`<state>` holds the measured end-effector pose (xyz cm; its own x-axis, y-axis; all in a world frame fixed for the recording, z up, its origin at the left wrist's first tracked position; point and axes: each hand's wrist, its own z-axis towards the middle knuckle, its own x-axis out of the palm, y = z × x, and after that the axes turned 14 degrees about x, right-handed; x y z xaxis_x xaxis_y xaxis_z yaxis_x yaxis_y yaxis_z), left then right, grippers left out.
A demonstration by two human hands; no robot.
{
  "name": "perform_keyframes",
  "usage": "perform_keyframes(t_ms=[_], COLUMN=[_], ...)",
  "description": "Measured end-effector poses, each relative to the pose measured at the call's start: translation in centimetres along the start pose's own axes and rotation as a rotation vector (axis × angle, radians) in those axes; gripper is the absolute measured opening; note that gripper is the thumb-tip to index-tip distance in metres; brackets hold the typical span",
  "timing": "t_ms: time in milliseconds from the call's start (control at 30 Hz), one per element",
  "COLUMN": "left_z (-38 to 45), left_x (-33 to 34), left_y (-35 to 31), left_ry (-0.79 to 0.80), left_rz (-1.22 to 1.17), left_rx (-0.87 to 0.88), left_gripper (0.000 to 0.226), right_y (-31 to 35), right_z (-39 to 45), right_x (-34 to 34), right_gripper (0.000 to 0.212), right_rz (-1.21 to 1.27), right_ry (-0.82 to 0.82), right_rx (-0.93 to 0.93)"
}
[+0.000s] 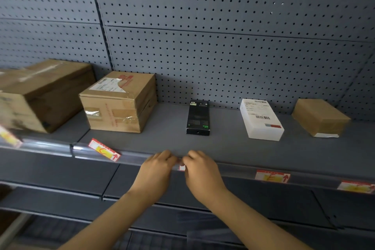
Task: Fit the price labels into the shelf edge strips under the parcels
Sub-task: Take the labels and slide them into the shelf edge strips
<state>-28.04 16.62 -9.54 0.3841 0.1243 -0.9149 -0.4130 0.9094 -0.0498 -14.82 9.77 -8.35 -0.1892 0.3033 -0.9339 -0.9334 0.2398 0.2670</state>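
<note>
**A:** Where's the label you're working on?

**B:** Right between your two hands, at the clear edge strip [233, 168] below the black box [198, 117]. Only a sliver of that label [182, 167] shows, white with a bit of red. Your left hand [156, 170] and right hand [203, 172] are nearly touching, fingers curled in at the strip and seemingly pinching the label's two ends, though the fingertips themselves are tucked out of sight.

**A:** How should you treat it?

**B:** It looks like thin card or paper: light, bendy, easy to crease. I'd judge you should hold it by the short ends, bow it slightly, and let the long edges slip under the strip's lips. The strip looks like springy clear plastic, so it may push back.

**A:** What can't you make out?

**B:** Whether the label is already seated in the strip or only resting against it; your hands cover it. The print on it is unreadable. The label under the taped carton [119, 103] sits crooked [104, 150], poking above the strip. The two labels on the right [273, 175] [356, 186] look seated. The far left one [9, 138] is blurred and cut off, as is the big carton [40, 93] above it.
</note>
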Motion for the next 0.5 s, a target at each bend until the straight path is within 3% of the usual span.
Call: perform_keyframes(t_ms=[267, 500], left_z=[-3.4, -7.8], left_x=[-2.9, -5.6], left_y=[4.6, 12.1], left_ry=[-0.009, -0.029], left_rz=[0.057, 0.076], left_rx=[-0.074, -0.039], left_gripper=[0.043, 0.04], right_y=[6.0, 14.2], right_z=[0.9, 2.7], right_x=[1.6, 4.3], right_gripper=[0.025, 0.019], right_rz=[0.112, 0.122], right_ry=[-0.014, -0.031], right_rx=[-0.09, 0.024])
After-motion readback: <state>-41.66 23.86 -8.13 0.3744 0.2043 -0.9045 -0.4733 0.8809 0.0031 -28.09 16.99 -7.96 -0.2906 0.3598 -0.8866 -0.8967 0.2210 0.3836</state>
